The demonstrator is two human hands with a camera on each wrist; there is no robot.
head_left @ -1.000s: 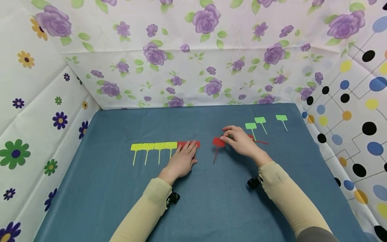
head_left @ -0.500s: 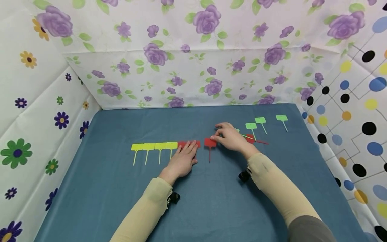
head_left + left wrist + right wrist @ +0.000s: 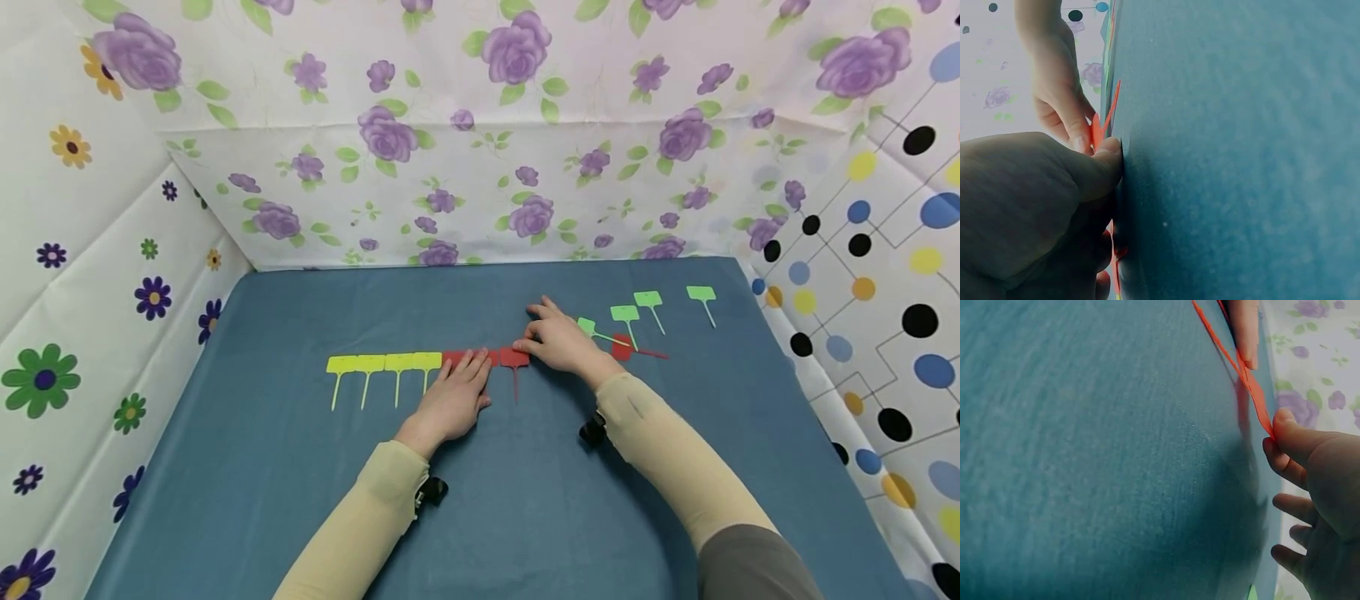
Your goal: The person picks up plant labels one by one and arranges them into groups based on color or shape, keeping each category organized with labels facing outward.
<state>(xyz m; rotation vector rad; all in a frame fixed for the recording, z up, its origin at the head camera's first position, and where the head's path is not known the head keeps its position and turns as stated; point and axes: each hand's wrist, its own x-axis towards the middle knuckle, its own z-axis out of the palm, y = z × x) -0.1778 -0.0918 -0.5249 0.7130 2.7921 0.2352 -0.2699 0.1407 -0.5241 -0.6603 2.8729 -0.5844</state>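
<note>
My right hand (image 3: 561, 342) pinches the right edge of a red plastic plant label (image 3: 515, 358) between thumb and forefinger, as the right wrist view shows; the other fingers are spread. That label (image 3: 1258, 403) has a flat rectangular head and a thin stem, and its left edge meets the end of a row. Flat on red labels (image 3: 492, 358) in this row lies my left hand (image 3: 448, 404), fingers extended, hiding part of them and their stems. Left of the red ones, several yellow labels (image 3: 356, 364) stand edge to edge, stems toward me.
Right of my right hand, a green label (image 3: 587, 327) lies with its stem across a loose red label (image 3: 622, 347). More green labels (image 3: 647, 298) are scattered farther back. A blue cloth (image 3: 300, 500) covers the table, with a flowered sheet (image 3: 450, 167) behind it.
My right hand has carried the red label leftward to the row's end, and its stem has swung straighter. The left hand has stayed in place. The green label behind the right hand now shows.
</note>
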